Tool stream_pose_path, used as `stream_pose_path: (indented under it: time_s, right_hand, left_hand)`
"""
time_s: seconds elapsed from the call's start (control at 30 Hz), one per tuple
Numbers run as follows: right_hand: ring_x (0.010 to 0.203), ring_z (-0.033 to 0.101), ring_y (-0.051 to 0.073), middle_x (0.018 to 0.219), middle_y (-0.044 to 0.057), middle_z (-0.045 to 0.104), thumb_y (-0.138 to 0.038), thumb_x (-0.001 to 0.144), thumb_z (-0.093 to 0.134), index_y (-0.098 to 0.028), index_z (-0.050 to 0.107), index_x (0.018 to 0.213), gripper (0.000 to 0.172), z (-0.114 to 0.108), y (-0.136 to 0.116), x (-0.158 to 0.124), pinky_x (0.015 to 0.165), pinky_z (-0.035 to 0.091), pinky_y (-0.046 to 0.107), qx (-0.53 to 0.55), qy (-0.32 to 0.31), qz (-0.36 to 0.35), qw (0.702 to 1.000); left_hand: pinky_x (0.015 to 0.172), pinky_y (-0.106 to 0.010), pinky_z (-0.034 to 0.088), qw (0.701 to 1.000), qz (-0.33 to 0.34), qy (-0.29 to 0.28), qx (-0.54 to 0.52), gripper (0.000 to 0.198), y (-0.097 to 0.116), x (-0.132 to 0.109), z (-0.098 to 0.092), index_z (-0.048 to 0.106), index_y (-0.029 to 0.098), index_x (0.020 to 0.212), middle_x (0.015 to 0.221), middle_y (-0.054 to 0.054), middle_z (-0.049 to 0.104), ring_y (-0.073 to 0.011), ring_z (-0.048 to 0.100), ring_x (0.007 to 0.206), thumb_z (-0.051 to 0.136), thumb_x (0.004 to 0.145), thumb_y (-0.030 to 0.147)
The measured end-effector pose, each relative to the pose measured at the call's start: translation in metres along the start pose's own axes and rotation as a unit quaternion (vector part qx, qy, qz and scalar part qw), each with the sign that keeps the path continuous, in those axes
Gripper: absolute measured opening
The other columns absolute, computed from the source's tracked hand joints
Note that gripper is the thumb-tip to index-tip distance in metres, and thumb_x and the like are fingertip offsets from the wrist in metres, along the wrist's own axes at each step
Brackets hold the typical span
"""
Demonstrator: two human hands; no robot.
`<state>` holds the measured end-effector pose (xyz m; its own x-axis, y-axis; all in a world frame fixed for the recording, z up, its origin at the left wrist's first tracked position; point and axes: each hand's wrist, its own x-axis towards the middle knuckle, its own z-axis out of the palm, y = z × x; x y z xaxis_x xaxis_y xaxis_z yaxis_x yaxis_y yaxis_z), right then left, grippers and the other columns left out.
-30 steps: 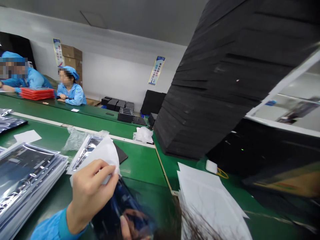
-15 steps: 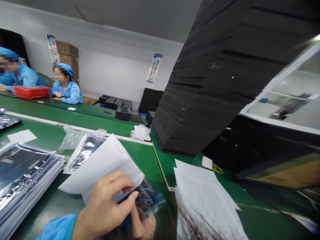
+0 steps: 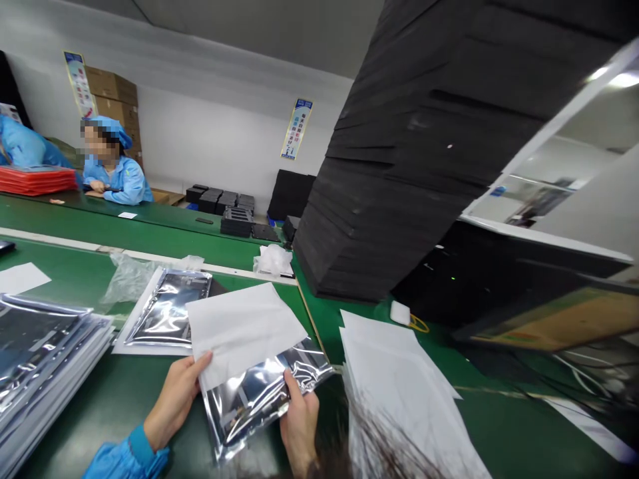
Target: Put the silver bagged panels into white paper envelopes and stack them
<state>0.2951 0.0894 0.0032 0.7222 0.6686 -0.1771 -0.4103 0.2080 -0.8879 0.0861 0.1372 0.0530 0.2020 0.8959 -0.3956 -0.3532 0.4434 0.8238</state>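
Left hand [image 3: 174, 399] and right hand [image 3: 301, 419] had moved apart vs half a sec ago, and the white sheet [image 3: 242, 326] had flattened out across the far part of the shiny packet [image 3: 249, 398], which had turned to show more of its face. Couldn't tell if the sheet was tucked in or just on top tbh. Packet was between both hands, over the near part of the green tabletop [image 3: 134, 392]. Left fingers were closed, thumb pressing the sheet's left edge; right fingers had the packet's near edge pinched, thumb on top, rest mostly hidden. Just beyond, another packet [image 3: 172, 309] lay on white backing, w/ crumpled clear plastic [image 3: 127, 276] behind it. Stack of packets [image 3: 42, 372] was off to the left, loose paper pile [image 3: 389, 379] to the right. Co-worker in blue [image 3: 120, 176] sat across, approx. upper left.
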Motion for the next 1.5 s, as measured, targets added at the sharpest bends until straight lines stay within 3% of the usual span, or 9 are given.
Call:
stream_pose_path:
  time_s: [0.37,0.47,0.57,0.63,0.8,0.93,1.17,1.3,1.5]
  right_hand:
    - [0.071,0.077,0.023,0.076,0.001,0.083,-0.039,0.054,0.09,-0.018,0.08,0.079,0.034,-0.005,-0.014,0.013,0.063,0.063,0.031,-0.004,0.092,0.045,0.995]
    - [0.068,0.076,0.023,0.075,0.002,0.082,-0.038,0.057,0.088,-0.017,0.079,0.08,0.033,-0.007,-0.017,0.012,0.059,0.062,0.031,-0.006,0.126,0.036,0.991]
    - [0.072,0.077,0.022,0.078,0.002,0.083,-0.041,0.061,0.086,-0.019,0.078,0.086,0.034,-0.007,-0.017,0.012,0.062,0.063,0.031,0.005,0.138,0.019,0.99]
    - [0.08,0.078,0.024,0.081,0.002,0.083,-0.042,0.063,0.085,-0.019,0.078,0.092,0.038,-0.006,-0.016,0.012,0.069,0.065,0.034,0.015,0.126,0.009,0.992]
    - [0.091,0.078,0.026,0.088,0.002,0.084,-0.042,0.06,0.09,-0.02,0.079,0.098,0.046,0.001,-0.012,0.004,0.08,0.065,0.037,0.015,0.066,0.011,0.998]
    - [0.084,0.078,0.025,0.082,0.002,0.083,-0.04,0.059,0.092,-0.019,0.08,0.094,0.044,0.001,-0.008,-0.001,0.071,0.065,0.035,0.015,0.043,0.029,0.999]
    - [0.075,0.077,0.022,0.071,-0.001,0.08,-0.04,0.056,0.092,-0.02,0.077,0.084,0.038,-0.002,-0.001,0.001,0.066,0.064,0.033,0.031,0.085,0.047,0.995]
    - [0.079,0.077,0.024,0.075,0.0,0.081,-0.04,0.056,0.092,-0.02,0.077,0.084,0.038,-0.004,0.0,0.002,0.069,0.064,0.036,0.037,0.094,0.05,0.994]
    - [0.094,0.078,0.027,0.087,0.003,0.084,-0.043,0.057,0.091,-0.02,0.078,0.093,0.045,-0.001,-0.005,-0.002,0.084,0.064,0.04,0.029,0.07,0.048,0.996]
  left_hand:
    - [0.09,-0.039,0.061,0.996,0.04,-0.076,-0.037,0.053,-0.008,-0.006,0.002,0.083,0.016,0.088,0.091,-0.011,0.085,-0.0334,0.077,0.099,0.087,0.068,0.065]
    - [0.085,-0.04,0.062,0.993,0.029,-0.113,0.011,0.057,-0.019,-0.01,0.007,0.082,0.018,0.083,0.084,-0.011,0.083,-0.0311,0.078,0.087,0.079,0.071,0.074]
    - [0.069,-0.038,0.061,0.984,-0.015,-0.15,0.093,0.061,-0.029,-0.011,0.008,0.079,0.017,0.066,0.064,-0.01,0.077,-0.0272,0.074,0.064,0.084,0.057,0.077]
    - [0.065,-0.034,0.06,0.985,-0.013,-0.127,0.112,0.057,-0.031,-0.01,0.005,0.079,0.017,0.065,0.062,-0.008,0.076,-0.0239,0.072,0.061,0.091,0.051,0.071]
    - [0.085,-0.03,0.061,0.996,0.036,-0.011,0.079,0.052,-0.018,-0.003,-0.01,0.081,0.022,0.091,0.085,-0.004,0.084,-0.0228,0.077,0.085,0.089,0.062,0.065]
    - [0.083,-0.035,0.062,0.998,0.04,-0.005,0.057,0.052,-0.014,-0.001,-0.015,0.082,0.018,0.084,0.083,-0.008,0.084,-0.0274,0.078,0.082,0.09,0.061,0.063]
    - [0.082,-0.034,0.06,0.998,0.062,-0.01,0.03,0.051,-0.014,-0.001,-0.012,0.083,0.018,0.081,0.081,-0.007,0.084,-0.0267,0.077,0.08,0.089,0.061,0.064]
    - [0.084,-0.035,0.059,0.995,0.051,-0.068,0.049,0.049,-0.012,-0.005,-0.011,0.084,0.018,0.089,0.085,-0.007,0.084,-0.0273,0.077,0.085,0.084,0.07,0.062]
    - [0.08,-0.038,0.061,0.976,-0.022,-0.195,0.094,0.045,-0.013,-0.013,-0.007,0.085,0.015,0.086,0.08,-0.01,0.084,-0.0297,0.078,0.08,0.096,0.058,0.048]
